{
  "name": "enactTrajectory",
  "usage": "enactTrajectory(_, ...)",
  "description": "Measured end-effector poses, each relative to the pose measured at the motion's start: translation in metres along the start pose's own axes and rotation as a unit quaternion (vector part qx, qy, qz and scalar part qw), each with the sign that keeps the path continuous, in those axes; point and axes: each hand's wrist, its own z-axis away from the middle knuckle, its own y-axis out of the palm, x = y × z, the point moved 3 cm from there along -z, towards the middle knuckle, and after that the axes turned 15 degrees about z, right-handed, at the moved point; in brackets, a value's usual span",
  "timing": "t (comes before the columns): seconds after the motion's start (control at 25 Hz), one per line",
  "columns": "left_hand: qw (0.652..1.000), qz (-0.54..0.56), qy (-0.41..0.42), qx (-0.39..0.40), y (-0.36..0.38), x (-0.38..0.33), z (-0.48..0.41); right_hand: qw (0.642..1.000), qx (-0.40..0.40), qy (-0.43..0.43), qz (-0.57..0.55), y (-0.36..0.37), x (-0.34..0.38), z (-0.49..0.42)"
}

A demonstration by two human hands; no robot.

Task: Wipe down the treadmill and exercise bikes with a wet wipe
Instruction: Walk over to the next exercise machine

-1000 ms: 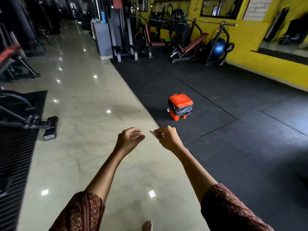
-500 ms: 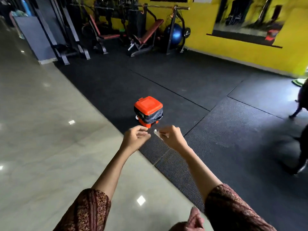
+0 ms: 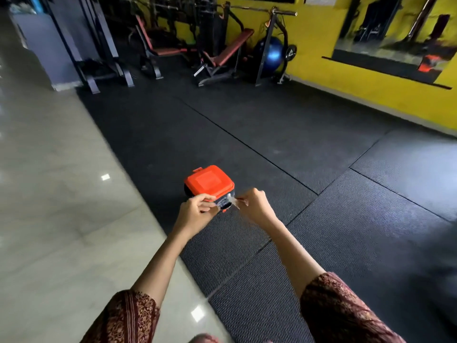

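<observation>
So the wipe [image 3: 232, 201] is just one small pale scrap, held up at arm's length between both hands, right in front of the bin. Its long axis runs pretty much left to right, with the right end tipped a bit lower. It's blurry, so honestly can't tell if it's folded or spread.

Left hand [image 3: 195, 211] has its fingers curled in and pinches the left end with thumb and fingertips. Right hand [image 3: 256, 204] does the same on the right end, fingers bunched tight.

Behind them there's one bin with an orange lid [image 3: 209, 180], lid closed, standing on the black rubber mat [image 3: 284, 149], near its edge with the shiny tile floor [image 3: 49, 194]. Farther back: two red-padded benches [image 3: 231, 44] and one blue exercise ball [image 3: 272, 54] by the yellow wall [image 3: 319, 60].
</observation>
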Motion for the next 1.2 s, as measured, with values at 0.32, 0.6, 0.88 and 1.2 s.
enactTrajectory(0.32,0.998,0.005,-0.033,-0.050,0.006,0.026,-0.193,0.997,0.048,-0.053,0.004,0.031,-0.046,-0.202)
enactTrajectory(0.6,0.996,0.030,-0.048,-0.066,-0.002,0.015,-0.387,0.998,0.051,-0.045,0.019,0.023,-0.073,-0.396)
enactTrajectory(0.88,0.993,-0.015,-0.071,-0.096,-0.007,0.042,-0.501,0.990,0.123,-0.068,-0.001,0.058,-0.108,-0.511)
enactTrajectory(1.2,0.967,0.006,-0.114,-0.226,-0.005,0.057,-0.570,0.962,0.209,-0.177,-0.005,0.069,-0.107,-0.632)
